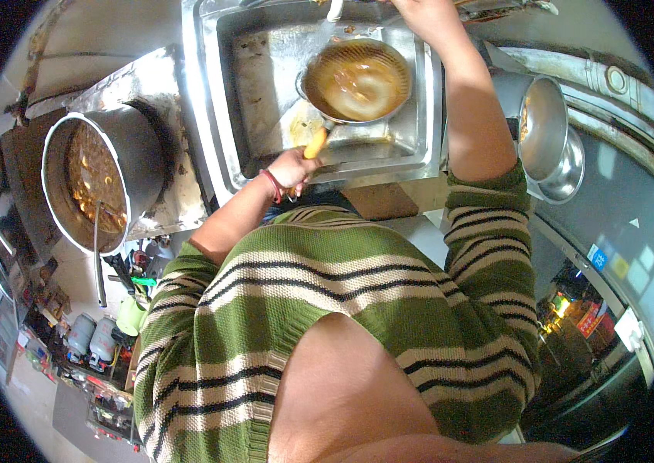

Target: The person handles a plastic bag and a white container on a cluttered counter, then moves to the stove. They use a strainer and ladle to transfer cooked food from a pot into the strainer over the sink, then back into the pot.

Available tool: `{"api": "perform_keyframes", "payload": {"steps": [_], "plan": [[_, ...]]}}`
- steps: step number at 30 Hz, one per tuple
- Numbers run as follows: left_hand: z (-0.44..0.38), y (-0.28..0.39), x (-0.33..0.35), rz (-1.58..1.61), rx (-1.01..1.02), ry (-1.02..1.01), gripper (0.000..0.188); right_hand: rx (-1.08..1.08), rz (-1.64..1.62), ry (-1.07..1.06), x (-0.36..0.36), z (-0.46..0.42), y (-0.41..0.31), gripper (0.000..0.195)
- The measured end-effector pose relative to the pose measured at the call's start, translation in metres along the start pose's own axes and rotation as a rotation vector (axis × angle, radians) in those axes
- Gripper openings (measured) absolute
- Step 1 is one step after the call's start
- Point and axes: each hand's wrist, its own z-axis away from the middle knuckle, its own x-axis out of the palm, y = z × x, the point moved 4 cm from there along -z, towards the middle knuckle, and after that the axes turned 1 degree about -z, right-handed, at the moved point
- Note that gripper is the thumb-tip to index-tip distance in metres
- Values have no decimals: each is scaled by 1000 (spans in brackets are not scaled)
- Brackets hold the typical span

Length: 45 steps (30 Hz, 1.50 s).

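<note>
My left hand (289, 171) grips the yellow handle (316, 143) of a round metal pan (311, 95), and a red band circles that wrist. Brownish, cloudy liquid (370, 87) lies in the pan, inside a stainless steel sink (263, 98). Above the pan's far rim is the white end of a tap spout (335, 10); I cannot clearly tell whether water runs from it. My right hand (428, 14) reaches past the sink's far right corner. Its fingers are cut off by the top edge, so what they touch is hidden.
On the left, a deep pot (150, 150) of brown food with a metal ladle (98, 254) in it stands on a stained metal surface (179, 214). Metal bowls (552, 127) sit right of the sink. Gas cylinders (93, 338) stand on the floor at lower left.
</note>
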Motion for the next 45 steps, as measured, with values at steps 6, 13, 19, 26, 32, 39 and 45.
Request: {"api": "perform_keyframes", "payload": {"steps": [6,13,19,26,32,39,45], "plan": [[21,-3,-31,-452,154,482,30,-82,151,23,-2,1,5,22],[9,19,-35,-549,216,684,34,-111,254,52,-3,3,-1,22],[0,-1,-14,-546,213,596,37,-43,377,-15,2,5,2,27],[-5,0,13,811,-99,-235,23,137,501,-79,34,-12,-28,27],[41,-48,66,994,-27,-674,12,16,348,13,41,40,-55,40],[86,-66,43,957,151,-705,15,151,-720,-890,205,149,-179,17],[160,-115,-21,1065,338,-612,15,653,-1280,-1539,363,233,-347,52]]}}
